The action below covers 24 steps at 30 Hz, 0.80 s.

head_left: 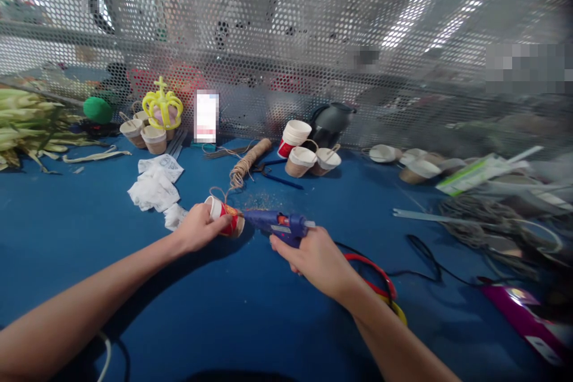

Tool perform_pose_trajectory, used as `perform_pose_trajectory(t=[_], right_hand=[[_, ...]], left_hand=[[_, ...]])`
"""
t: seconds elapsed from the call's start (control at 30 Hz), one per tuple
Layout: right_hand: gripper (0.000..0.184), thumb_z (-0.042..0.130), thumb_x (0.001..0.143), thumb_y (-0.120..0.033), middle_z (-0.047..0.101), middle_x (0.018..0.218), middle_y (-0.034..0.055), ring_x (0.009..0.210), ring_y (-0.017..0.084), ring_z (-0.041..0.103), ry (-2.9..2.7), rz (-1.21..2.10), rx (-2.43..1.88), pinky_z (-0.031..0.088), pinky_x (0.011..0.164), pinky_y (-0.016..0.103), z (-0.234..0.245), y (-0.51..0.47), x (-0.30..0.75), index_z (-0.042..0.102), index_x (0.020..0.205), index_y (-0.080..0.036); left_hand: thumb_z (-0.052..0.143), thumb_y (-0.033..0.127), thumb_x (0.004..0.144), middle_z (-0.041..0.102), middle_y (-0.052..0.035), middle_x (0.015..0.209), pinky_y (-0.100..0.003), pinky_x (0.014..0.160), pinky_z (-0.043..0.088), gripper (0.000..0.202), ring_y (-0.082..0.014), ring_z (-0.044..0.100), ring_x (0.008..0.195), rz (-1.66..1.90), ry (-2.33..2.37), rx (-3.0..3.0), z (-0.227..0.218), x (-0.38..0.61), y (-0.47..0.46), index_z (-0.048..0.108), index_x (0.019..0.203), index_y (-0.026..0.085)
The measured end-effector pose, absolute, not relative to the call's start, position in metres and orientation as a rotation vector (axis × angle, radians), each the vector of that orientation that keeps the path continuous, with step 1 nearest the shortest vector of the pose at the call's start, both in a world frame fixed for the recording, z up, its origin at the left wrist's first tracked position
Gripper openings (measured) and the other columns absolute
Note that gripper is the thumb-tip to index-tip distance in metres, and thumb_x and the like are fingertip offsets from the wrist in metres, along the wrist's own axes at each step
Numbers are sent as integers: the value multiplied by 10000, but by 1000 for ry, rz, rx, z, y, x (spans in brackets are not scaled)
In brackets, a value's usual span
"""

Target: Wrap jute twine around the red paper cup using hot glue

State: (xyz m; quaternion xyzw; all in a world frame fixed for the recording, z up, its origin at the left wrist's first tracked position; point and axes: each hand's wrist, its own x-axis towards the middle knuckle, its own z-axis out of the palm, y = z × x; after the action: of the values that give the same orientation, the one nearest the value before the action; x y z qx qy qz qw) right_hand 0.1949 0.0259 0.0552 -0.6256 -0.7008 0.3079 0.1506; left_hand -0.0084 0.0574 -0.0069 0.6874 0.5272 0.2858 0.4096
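Observation:
My left hand [199,228] is closed round a small red and white paper cup [222,215] lying on its side on the blue table [233,310]. Brown twine is wound on the cup's base end, and a strand loops up from it. My right hand [313,256] grips a blue hot glue gun [277,224]. Its nozzle touches the twine-wrapped end of the cup. A black cord trails from the gun to the right.
A twine spool [248,161], white tissues [154,188], twine-covered cups [308,161], a yellow crown [162,104], a dark kettle [329,122], dried leaves [27,125] and tangled wire [496,227] lie around. A perforated metal screen [286,42] closes the back.

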Motion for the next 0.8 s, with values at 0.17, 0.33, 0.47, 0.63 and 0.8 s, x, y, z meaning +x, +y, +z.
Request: perform_pose_trajectory(t=[0.17, 0.33, 0.47, 0.63, 0.8], right_hand=[[234, 486, 738, -322, 494, 366, -29, 339, 107, 497, -1974, 872, -1788, 410, 398, 195, 53, 28, 193, 546, 575, -165], [221, 485, 737, -317, 503, 367, -28, 350, 115, 509, -2008, 882, -1768, 412, 402, 199, 54, 28, 193, 563, 597, -165], [238, 480, 739, -325, 512, 371, -22, 347, 116, 507, -2009, 888, -1760, 411, 399, 205, 57, 26, 196, 579, 598, -160], [255, 473, 743, -338, 513, 377, -21, 347, 116, 510, -1951, 865, -1735, 415, 399, 210, 57, 25, 196, 580, 601, -154], [251, 481, 740, -331, 500, 363, -27, 334, 114, 506, -1961, 833, -1737, 414, 397, 208, 55, 26, 194, 546, 562, -166]], left_hand=[[418, 385, 742, 292, 45, 461, -213, 390, 186, 340, -71, 236, 437, 716, 1346, 1727, -8, -8, 58, 343, 484, 177], [434, 377, 745, 328, 39, 465, -207, 395, 206, 335, -74, 266, 441, 742, 1337, 1756, -10, -8, 57, 384, 489, 166], [434, 382, 755, 379, 32, 462, -209, 411, 240, 336, -80, 307, 437, 798, 1299, 1760, -11, -10, 56, 486, 529, 138], [433, 399, 775, 406, 29, 479, -204, 424, 265, 351, -82, 328, 446, 840, 1290, 1814, -11, -11, 55, 525, 578, 123], [417, 380, 798, 367, 35, 490, -200, 427, 258, 348, -77, 301, 460, 831, 1283, 1932, -11, -11, 52, 482, 560, 135]])
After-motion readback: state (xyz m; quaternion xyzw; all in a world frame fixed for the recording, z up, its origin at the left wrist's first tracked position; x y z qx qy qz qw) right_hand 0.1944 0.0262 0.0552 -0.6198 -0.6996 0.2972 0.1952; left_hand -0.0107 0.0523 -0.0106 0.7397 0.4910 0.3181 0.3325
